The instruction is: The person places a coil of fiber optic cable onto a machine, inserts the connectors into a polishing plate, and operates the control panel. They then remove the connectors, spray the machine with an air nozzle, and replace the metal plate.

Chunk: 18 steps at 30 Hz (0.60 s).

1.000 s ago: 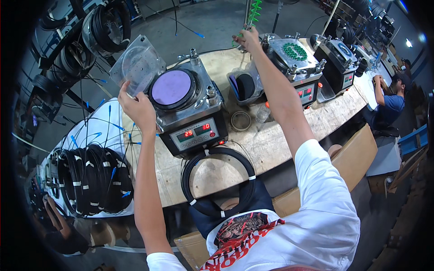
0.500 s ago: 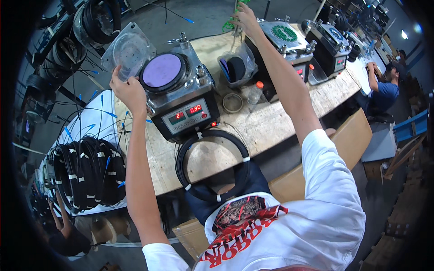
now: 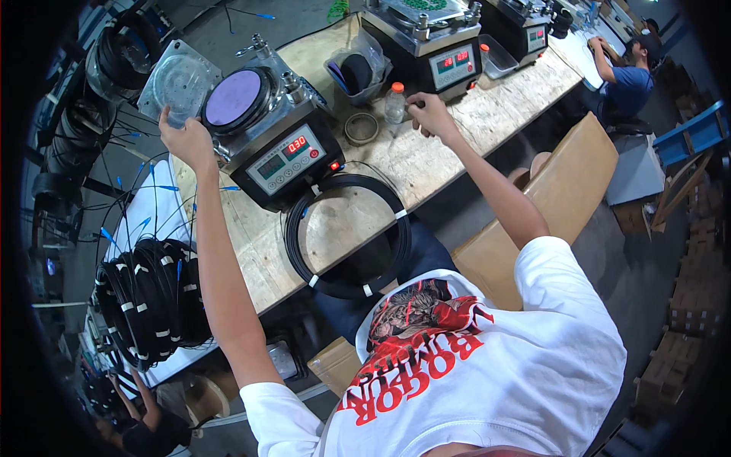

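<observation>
My left hand (image 3: 187, 142) is closed at the near edge of a tilted square plate (image 3: 177, 84) with a translucent round centre. Beside that plate, a purple disc (image 3: 233, 99) lies in a black round rim on top of a metal polishing machine (image 3: 288, 158). My right hand (image 3: 432, 116) has its fingers curled just right of a small clear bottle (image 3: 394, 107) with an orange cap. Whatever is between those fingers, if anything, is too small to make out.
A coiled black cable (image 3: 291, 255) hangs over the table's front edge. A round dish (image 3: 361, 129) and a bag-lined bin (image 3: 358, 76) stand beyond it. More machines (image 3: 449, 65) line the right, where a co-worker (image 3: 629, 80) sits. Bundled cables (image 3: 152, 301) lie left.
My right hand has come back from the green coil at the far side to beside the bottle. My left hand stays at the plate. The view has shifted.
</observation>
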Each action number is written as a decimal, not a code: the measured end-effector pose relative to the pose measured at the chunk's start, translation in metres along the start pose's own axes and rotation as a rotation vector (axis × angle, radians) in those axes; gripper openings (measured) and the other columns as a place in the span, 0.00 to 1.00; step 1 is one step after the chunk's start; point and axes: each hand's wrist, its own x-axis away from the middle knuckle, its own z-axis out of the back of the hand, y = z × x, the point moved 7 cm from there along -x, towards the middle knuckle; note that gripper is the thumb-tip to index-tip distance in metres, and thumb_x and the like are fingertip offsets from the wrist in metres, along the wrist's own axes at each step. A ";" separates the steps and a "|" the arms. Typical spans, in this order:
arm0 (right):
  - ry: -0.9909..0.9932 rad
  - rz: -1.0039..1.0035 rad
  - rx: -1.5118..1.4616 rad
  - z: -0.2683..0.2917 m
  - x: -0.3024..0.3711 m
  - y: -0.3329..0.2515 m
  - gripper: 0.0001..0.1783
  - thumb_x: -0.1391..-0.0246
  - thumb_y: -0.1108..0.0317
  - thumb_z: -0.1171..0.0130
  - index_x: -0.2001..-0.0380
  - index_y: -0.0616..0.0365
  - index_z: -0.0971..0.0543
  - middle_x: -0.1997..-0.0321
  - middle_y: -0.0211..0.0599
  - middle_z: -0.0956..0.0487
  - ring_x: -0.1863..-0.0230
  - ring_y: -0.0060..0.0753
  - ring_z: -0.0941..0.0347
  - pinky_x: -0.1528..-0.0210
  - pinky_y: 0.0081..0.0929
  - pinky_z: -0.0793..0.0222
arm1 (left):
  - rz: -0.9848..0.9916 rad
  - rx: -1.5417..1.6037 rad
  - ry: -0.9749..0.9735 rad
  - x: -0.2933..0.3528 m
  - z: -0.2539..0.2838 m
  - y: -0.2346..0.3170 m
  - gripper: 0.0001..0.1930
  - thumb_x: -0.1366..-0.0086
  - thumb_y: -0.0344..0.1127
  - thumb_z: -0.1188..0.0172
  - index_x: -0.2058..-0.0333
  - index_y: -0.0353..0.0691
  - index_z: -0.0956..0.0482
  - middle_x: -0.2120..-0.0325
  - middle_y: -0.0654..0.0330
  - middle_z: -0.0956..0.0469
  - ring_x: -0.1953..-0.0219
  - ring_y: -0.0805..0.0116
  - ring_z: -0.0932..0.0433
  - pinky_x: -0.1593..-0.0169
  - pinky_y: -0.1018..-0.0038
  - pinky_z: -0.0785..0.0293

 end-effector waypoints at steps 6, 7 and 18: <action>0.056 0.020 -0.169 -0.030 -0.012 0.046 0.44 0.45 0.63 0.36 0.29 0.60 0.43 0.76 0.44 0.17 0.85 0.26 0.23 0.88 0.23 0.36 | -0.065 -0.096 0.044 0.006 0.008 0.013 0.28 0.44 0.24 0.47 0.42 0.36 0.28 0.49 0.43 0.28 0.47 0.47 0.27 0.40 0.62 0.34; 0.092 0.029 -0.197 -0.036 -0.023 0.052 0.48 0.50 0.59 0.29 0.31 0.65 0.41 0.70 0.47 0.16 0.75 0.30 0.19 0.78 0.26 0.27 | -0.052 -0.107 0.050 0.007 0.011 0.013 0.28 0.45 0.24 0.47 0.42 0.37 0.27 0.49 0.43 0.28 0.46 0.46 0.27 0.40 0.61 0.34; 0.305 0.439 0.114 -0.032 -0.038 -0.044 0.34 0.53 0.57 0.25 0.50 0.66 0.28 0.54 0.46 0.22 0.56 0.33 0.23 0.52 0.31 0.27 | -0.127 -0.123 0.124 0.001 0.013 -0.001 0.28 0.47 0.24 0.44 0.44 0.37 0.25 0.51 0.41 0.24 0.44 0.44 0.27 0.39 0.57 0.35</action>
